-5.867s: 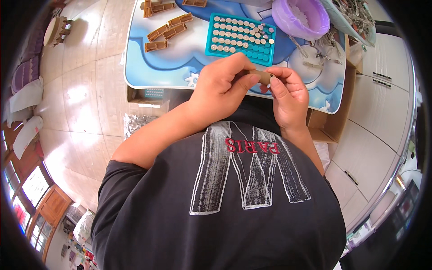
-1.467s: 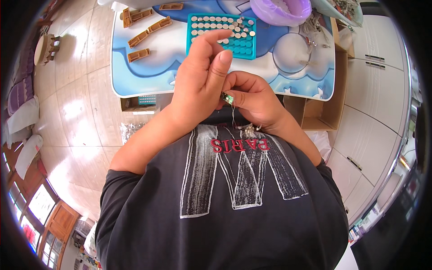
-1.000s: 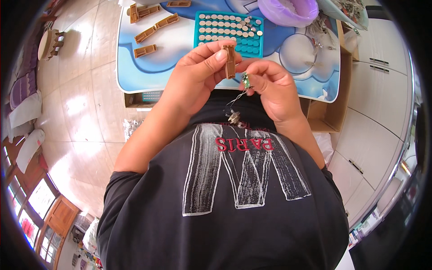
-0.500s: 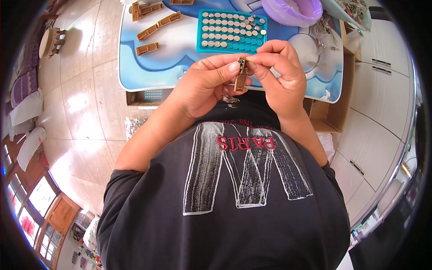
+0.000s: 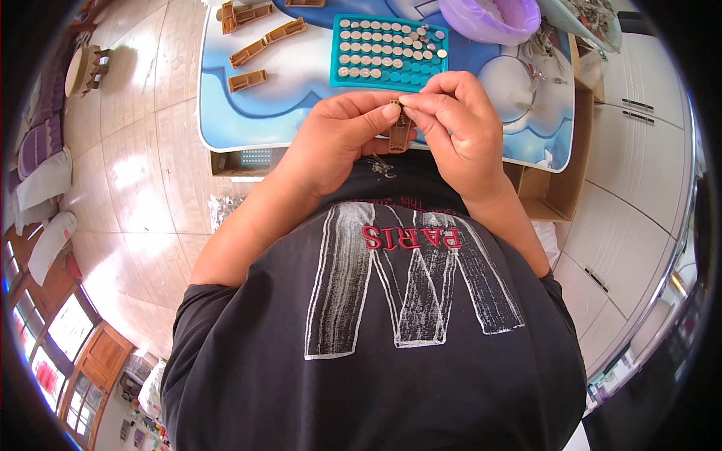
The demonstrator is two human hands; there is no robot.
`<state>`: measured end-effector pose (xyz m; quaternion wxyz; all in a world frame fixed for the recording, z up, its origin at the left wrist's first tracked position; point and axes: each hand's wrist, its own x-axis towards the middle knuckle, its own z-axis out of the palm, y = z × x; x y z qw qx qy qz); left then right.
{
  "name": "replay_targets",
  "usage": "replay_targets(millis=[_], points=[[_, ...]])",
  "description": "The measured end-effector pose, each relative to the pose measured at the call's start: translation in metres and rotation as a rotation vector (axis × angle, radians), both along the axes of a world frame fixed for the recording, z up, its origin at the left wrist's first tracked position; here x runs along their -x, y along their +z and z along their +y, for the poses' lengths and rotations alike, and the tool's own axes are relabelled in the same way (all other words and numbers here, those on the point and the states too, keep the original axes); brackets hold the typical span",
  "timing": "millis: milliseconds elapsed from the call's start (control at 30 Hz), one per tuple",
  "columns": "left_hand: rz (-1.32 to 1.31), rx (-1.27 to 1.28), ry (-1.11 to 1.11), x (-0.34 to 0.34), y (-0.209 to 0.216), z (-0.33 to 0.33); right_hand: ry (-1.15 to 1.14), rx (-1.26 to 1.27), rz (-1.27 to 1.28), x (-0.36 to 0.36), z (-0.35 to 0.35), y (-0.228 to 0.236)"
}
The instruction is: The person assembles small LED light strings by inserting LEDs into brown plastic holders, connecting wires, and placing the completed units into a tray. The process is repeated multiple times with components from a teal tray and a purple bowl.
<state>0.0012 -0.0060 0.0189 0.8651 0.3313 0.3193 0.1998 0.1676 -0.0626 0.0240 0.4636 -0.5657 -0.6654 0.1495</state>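
Brown and thin, a small open case [image 5: 400, 139] is held up between the two hands. Its sides are pinched by the thumb and fingers of the left hand [image 5: 338, 135]. Its far end is touched by the right hand [image 5: 462, 131], with the thumb and first finger brought close together there; whether the case itself or something tiny is pinched by them cannot be told. Just below the hands, a little bunch of metal bits [image 5: 383, 167] is seen against black cloth; if it is joined to the case cannot be made out.

Right in front of the hands, a blue-green tray [image 5: 357, 83] is set on the blue and white table [image 5: 301, 75]. Rows of round silver discs [image 5: 366, 48] are held in it. Past the left hand, more brown cases [image 5: 247, 80] are laid out. Past the right hand, a purple bowl [image 5: 490, 36] is placed, with thin wires [image 5: 535, 71] scattered near it.
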Motion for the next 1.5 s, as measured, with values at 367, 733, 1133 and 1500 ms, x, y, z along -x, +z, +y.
replay_targets(millis=[367,733,1133,1500], points=[[0.064,-0.173,0.256,-0.005,0.0,0.0,-0.078,0.275,0.134,0.018,-0.012,-0.004],[0.046,-0.286,0.398,-0.013,0.004,-0.001,0.045,0.382,0.521,0.031,-0.006,-0.015],[0.022,-0.216,0.398,-0.011,0.005,0.0,0.052,0.478,0.702,0.02,-0.015,0.0],[0.039,-0.184,0.412,-0.005,0.001,0.005,-0.068,0.241,0.296,0.012,-0.015,0.001]])
